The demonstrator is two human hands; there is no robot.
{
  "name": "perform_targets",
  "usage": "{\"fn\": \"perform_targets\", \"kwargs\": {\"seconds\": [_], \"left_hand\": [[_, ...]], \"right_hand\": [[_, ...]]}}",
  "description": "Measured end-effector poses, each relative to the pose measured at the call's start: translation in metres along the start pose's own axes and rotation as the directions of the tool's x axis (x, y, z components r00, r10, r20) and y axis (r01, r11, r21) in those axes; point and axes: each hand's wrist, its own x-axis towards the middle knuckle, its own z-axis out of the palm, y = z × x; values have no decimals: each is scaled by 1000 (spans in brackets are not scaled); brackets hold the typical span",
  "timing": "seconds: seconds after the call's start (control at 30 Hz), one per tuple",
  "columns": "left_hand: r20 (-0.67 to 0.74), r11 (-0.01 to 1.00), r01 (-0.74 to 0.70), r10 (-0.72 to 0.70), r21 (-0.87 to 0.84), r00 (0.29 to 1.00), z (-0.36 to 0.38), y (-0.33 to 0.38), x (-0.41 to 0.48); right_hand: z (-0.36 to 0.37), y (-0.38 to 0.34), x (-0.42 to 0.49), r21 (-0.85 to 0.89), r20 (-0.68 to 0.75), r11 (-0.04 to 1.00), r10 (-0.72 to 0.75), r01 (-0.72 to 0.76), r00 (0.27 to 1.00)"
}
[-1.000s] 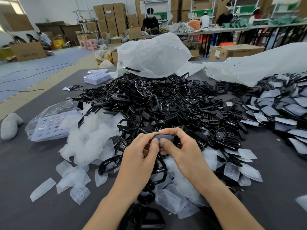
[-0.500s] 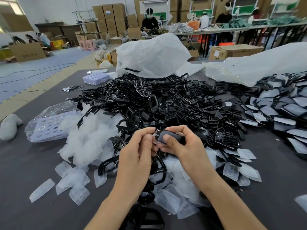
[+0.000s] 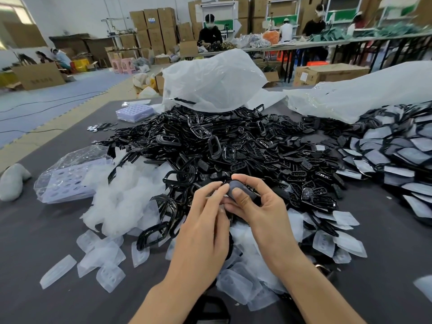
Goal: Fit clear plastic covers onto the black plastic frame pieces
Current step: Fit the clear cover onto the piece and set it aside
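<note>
Where the black frame piece (image 3: 247, 192) was: up off the table (image 3: 46, 242), just on the near side of the black pile (image 3: 233, 146), with both hands on it.
Right hand (image 3: 259, 206): the thumb lay on top and the fingers curled round the far side, so it gripped the piece at its middle.
Left hand (image 3: 201, 230): the fingertips were bent in and pinched the left end of the piece. I could see nothing else in it.
Clear covers (image 3: 109, 274): lots lay loose on the table at the near-left side of the black pile.
Cover on the held piece: its top looked dull and grey, so a cover seemed to lie on it. I could not tell if it was pushed all the way in.
How the piece would feel: small, light, hard and shiny, so likely a bit slippy. Its thin rim might snap if squeezed hard.
How a cover would feel: very light, thin and bendy. It should flex and click in, I think.
Where to hold: by the long edges of the frame, with thumbs pressing near the cover's corners.
Done pieces (image 3: 385, 155): lay in rows to the right of the black pile.
</note>
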Motion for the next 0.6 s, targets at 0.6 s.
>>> {"fn": "perform_targets", "kwargs": {"seconds": [0.6], "left_hand": [[-2, 907, 208, -225, -367, 974, -10, -2, 4]], "right_hand": [[-1, 1, 1, -72, 3, 997, -37, 37, 999]]}}
